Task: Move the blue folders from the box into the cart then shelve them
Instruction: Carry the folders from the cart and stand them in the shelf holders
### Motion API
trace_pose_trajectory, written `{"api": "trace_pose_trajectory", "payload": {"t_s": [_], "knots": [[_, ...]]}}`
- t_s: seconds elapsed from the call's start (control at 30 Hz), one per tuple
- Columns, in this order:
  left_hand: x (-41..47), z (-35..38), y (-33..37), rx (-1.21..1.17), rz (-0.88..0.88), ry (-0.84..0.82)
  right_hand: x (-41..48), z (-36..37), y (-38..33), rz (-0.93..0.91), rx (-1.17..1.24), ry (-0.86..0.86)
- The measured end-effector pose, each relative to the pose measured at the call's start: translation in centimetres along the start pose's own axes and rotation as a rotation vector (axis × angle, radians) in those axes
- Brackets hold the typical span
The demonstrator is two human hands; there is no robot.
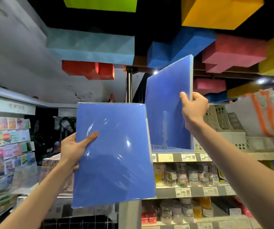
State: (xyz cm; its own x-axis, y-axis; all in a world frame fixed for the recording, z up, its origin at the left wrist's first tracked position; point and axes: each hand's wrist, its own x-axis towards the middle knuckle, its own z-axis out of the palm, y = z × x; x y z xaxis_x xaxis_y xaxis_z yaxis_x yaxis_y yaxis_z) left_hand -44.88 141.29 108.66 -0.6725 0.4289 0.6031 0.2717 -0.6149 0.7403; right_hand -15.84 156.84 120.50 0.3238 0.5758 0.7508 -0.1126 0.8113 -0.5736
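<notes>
Head view: the left hand (71, 149) grips a plastic-wrapped blue folder (114, 154) by its left edge, thumb flat across the front, held up before the shelving. Farther off, the right hand (193, 108) pinches the right edge of a second blue folder (166, 109) standing upright on the top shelf (265, 156), just beside grey file racks (224, 123).

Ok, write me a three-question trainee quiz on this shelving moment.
1. True or false: the left hand holds the wrapped folder pack by its left edge.
2. Which hand grips the upright folder on the top shelf? A) left hand B) right hand
3. Fill in: the file racks beside the upright folder are ___.
Key: 1 true; 2 B; 3 grey.
</notes>
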Motion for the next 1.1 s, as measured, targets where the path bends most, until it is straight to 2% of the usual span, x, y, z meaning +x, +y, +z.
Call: {"api": "trace_pose_trajectory", "payload": {"t_s": [0.27, 0.53, 0.77, 1.1], "knots": [[2.8, 2.3, 0.0, 0.058, 0.062, 0.069, 4.0, 4.2, 1.1, -0.057, -0.016, 0.006], [4.0, 4.3, -0.7, 0.13, 0.088, 0.158, 7.0, 9.4, 6.6, -0.065, 0.021, -0.071], [5.1, 3.3, -0.6, 0.164, 0.1, 0.225, 8.3, 13.6, 9.7, -0.052, 0.056, -0.079], [6.7, 2.3, 0.0, 0.141, 0.129, 0.254, 9.5, 18.1, 10.6, -0.166, 0.104, -0.072]]}}
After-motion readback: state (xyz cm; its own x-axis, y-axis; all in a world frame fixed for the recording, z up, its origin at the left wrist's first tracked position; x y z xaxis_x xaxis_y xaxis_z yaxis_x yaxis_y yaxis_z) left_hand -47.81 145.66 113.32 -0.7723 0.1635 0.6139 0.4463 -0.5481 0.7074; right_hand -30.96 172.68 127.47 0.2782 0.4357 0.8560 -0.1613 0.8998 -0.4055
